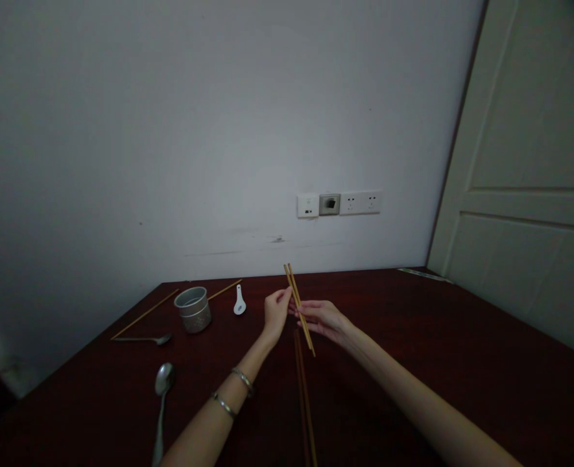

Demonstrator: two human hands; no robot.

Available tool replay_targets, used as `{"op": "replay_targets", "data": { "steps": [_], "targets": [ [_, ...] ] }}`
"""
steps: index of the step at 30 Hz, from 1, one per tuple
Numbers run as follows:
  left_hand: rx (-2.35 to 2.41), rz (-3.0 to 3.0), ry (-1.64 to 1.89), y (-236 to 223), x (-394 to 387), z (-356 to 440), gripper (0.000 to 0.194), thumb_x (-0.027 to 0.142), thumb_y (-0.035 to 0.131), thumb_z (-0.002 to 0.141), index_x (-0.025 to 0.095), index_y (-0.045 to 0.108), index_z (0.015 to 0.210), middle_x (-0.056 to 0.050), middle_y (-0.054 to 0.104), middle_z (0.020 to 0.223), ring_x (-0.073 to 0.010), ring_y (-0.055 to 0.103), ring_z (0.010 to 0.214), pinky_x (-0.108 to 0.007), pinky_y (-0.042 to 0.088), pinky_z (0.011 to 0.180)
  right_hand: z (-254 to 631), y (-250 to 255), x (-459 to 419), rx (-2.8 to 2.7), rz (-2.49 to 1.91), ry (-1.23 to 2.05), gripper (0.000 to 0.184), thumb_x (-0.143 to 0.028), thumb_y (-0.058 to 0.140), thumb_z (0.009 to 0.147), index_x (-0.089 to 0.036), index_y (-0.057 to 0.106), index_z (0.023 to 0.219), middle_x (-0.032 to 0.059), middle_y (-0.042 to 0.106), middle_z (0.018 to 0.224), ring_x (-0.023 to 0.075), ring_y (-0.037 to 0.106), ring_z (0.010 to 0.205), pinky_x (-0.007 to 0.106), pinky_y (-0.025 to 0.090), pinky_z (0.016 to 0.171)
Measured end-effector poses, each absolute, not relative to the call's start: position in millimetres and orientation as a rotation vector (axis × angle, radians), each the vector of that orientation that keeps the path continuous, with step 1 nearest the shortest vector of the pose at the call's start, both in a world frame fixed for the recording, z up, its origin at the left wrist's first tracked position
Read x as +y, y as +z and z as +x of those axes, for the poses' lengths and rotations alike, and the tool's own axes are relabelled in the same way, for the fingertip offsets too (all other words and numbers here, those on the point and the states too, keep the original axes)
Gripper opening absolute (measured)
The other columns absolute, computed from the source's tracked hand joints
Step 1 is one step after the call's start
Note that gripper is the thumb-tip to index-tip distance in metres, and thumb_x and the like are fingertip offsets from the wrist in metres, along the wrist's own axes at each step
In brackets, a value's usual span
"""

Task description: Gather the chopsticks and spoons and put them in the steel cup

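A pair of light wooden chopsticks (306,329) is held tilted above the table, close together. My left hand (276,312) pinches them near the upper part, with thumb and fingers closed. On the other side, my right hand (326,318) grips the same pair around the middle, its fingers partly behind the sticks. Under them, two darker reddish-brown chopsticks (303,395) lie lengthwise on the table and run toward me. Two metal bangles circle my left wrist.
On the dark red table (388,363), a metal cup (193,310) stands at left. Around it lie a white spoon (239,301), a metal fork or spoon (143,339), a larger metal spoon (164,383) and single chopsticks (143,315). Wall sockets (359,203) sit behind.
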State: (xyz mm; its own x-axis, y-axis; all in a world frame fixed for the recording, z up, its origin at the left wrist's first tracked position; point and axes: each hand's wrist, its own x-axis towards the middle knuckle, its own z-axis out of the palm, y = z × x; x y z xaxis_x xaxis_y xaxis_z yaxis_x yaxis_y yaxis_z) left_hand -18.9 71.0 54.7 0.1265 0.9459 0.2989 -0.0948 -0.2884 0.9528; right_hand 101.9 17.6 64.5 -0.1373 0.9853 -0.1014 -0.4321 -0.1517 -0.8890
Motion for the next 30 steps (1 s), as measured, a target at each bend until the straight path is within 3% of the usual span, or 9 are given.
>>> {"op": "replay_targets", "data": {
  "steps": [8,16,30],
  "targets": [
    [0.787,1.227,1.182,59,82,-25,0.037,0.043,0.051,0.079,0.009,0.056,0.093,-0.013,0.066,0.079,-0.0153,0.064,0.061,-0.026,0.051,0.056,99,66,4,-0.953,-0.943,1.592,0.016,-0.009,0.068,0.063,-0.009,0.063,0.078,0.0053,0.064,0.069,0.0138,0.063,0.067,0.03,0.054,0.068],
    [0.715,1.231,1.079,66,78,-30,0.021,0.028,0.056,0.078,0.009,0.056,0.087,-0.013,0.067,0.079,-0.0161,0.065,0.062,-0.026,0.051,0.058,98,62,-14,-0.951,-0.993,1.551,0.018,-0.011,0.07,0.061,-0.01,0.061,0.077,0.0063,0.065,0.071,0.0149,0.063,0.066,0.032,0.054,0.067],
    [0.734,1.212,1.025,60,74,-28,0.02,0.026,0.061,0.074,0.008,0.057,0.08,-0.014,0.067,0.075,-0.0176,0.065,0.063,-0.029,0.053,0.06,103,54,-18,-0.955,-1.026,1.518,0.019,-0.013,0.069,0.062,-0.01,0.06,0.079,0.0061,0.064,0.071,0.0149,0.063,0.067,0.033,0.055,0.065]
  ]
}}
